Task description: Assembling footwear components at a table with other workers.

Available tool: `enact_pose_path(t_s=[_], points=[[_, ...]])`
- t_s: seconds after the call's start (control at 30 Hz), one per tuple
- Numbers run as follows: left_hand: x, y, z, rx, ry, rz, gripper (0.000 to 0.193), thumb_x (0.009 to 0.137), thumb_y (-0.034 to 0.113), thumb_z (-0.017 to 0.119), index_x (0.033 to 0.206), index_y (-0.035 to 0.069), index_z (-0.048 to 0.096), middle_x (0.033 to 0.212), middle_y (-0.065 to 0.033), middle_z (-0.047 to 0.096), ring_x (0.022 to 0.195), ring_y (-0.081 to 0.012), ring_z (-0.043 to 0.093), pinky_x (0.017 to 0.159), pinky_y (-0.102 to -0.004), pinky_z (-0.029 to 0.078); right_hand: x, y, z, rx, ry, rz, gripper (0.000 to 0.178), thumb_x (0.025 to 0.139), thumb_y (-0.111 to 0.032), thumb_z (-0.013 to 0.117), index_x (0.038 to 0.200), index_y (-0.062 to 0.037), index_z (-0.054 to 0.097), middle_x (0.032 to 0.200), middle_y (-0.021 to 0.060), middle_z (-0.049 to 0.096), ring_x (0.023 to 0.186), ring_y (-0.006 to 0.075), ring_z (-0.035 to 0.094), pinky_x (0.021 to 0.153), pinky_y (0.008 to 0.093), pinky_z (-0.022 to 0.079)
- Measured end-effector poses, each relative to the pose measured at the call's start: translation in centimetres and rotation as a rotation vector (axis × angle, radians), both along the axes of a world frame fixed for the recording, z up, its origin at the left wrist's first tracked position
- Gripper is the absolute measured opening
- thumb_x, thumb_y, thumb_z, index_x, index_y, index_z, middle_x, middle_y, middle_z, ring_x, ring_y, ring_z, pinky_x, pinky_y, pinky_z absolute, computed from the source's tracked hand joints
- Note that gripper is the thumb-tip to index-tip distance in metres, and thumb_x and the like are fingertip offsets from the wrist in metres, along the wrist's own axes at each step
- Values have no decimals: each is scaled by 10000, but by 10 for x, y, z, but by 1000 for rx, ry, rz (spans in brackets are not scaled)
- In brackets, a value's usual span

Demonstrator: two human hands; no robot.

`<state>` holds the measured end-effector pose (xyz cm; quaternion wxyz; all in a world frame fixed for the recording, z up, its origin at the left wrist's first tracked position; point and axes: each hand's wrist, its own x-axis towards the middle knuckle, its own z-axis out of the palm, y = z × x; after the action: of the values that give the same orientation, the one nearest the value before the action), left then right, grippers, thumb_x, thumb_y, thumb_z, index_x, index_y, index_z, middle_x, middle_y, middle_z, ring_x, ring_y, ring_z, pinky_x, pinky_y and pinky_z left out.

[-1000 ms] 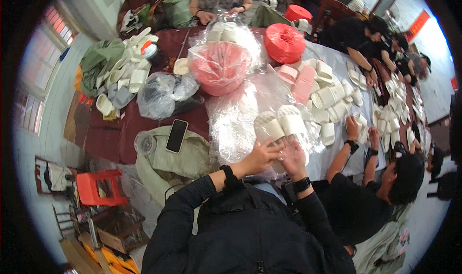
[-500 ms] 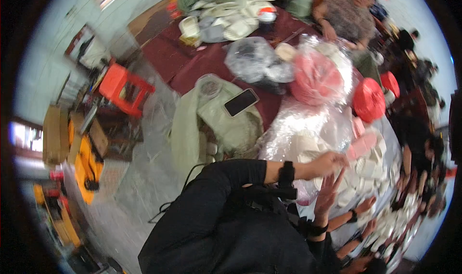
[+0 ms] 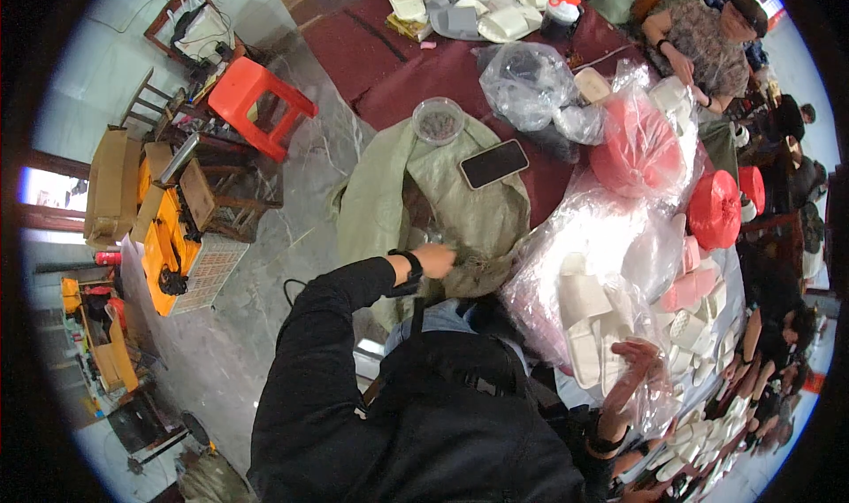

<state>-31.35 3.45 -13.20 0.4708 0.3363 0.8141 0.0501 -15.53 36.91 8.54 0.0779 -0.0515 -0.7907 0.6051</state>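
Note:
My left hand is over the mouth of a pale green woven sack, its fingers curled in. Whatever they may hold is too small to make out. To the right, my right hand lies at the white slippers, fingers apart. Clear plastic film lies against that hand; I see no grip on it. A black phone and a round clear tub of small dark bits rest on the sack.
Large clear plastic bags and a pink bundle in plastic lie on the right. Red rolls stand beyond. A red stool is at the left. Another person sits across the dark red cloth; more people work at the right.
My hands were close together over the slippers. My left hand has moved left to the sack, while my right hand has stayed by the slippers. The view has shifted.

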Motion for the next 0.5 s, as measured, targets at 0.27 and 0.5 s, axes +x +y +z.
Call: enact_pose_path(t_s=[0.27, 0.5], points=[[98, -150, -217, -836, 603, -483, 516, 927, 391, 351, 1389, 163, 321, 1457, -22, 277, 1359, -214, 195, 1095, -464, 130, -55, -115, 21, -471, -459, 277, 418, 973, -296, 360, 1191, 55, 424, 1173, 186, 503, 1022, 298, 563, 908, 447, 437], [85, -176, -139, -918, 630, -228, 532, 952, 405, 292, 1432, 187, 224, 1474, -3, 239, 1351, -249, 208, 1097, -500, 57, -90, -237, -135, -700, -280, 687, 327, 966, -108, 345, 1266, -3, 422, 1312, 134, 433, 1236, 265, 396, 1016, 379, 338]])
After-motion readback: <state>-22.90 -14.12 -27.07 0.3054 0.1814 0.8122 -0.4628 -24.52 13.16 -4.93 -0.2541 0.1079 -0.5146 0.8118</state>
